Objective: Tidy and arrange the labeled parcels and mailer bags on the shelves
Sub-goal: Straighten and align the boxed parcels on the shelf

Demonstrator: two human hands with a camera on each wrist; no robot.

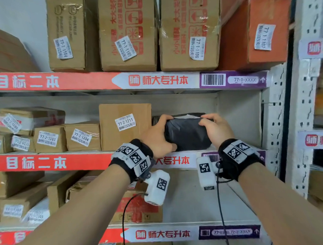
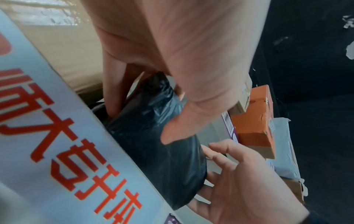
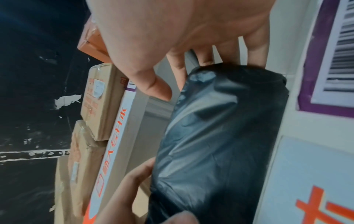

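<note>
Your left hand (image 1: 158,139) and right hand (image 1: 216,128) grip the two ends of a black mailer bag (image 1: 187,135), a soft, rounded bundle of glossy, wrinkled plastic, lying on the middle shelf (image 1: 235,118) near its front edge. Your left fingers (image 2: 113,97) curl over one end, thumb pressing the front; your right fingers (image 3: 179,65) hook over the other end. A white slip shows on the bag's top. Just beside the bag to the left stands an upright, flat-faced cardboard box (image 1: 125,126) labeled 77-2-1211. Taped cartons (image 1: 129,31) line the shelf above.
</note>
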